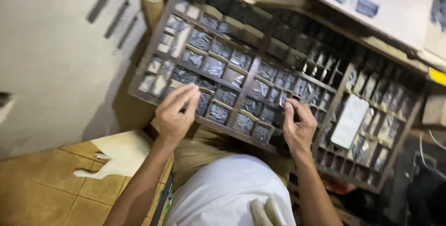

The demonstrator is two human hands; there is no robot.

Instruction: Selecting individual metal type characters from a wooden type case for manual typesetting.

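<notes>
Head-camera view looks down on a wooden type case, a broad, shallow tray split by thin slats into many small compartments, most of them filled with small grey metal pieces that are too blurred to tell apart one by one. It lies tilted across the middle of the view, its near edge just in front of the person's body. The left hand hovers over the near-left compartments with its fingers drawn close together, tips pointing toward the tray; whether anything is pinched between them cannot be told. The right hand rests at the near edge toward the middle of the case, fingers curled and gathered at a compartment, and what they grip, if anything, is hidden. The two hands are well apart. A pale flat rectangular card lies across compartments in the right part of the case. Below the hands show the person's white shirt and tan trousers. At lower left, a light-coloured animal lies on the orange-brown tiled floor, beside a pale wall. A cardboard roll stands at the case's far-left corner.
</notes>
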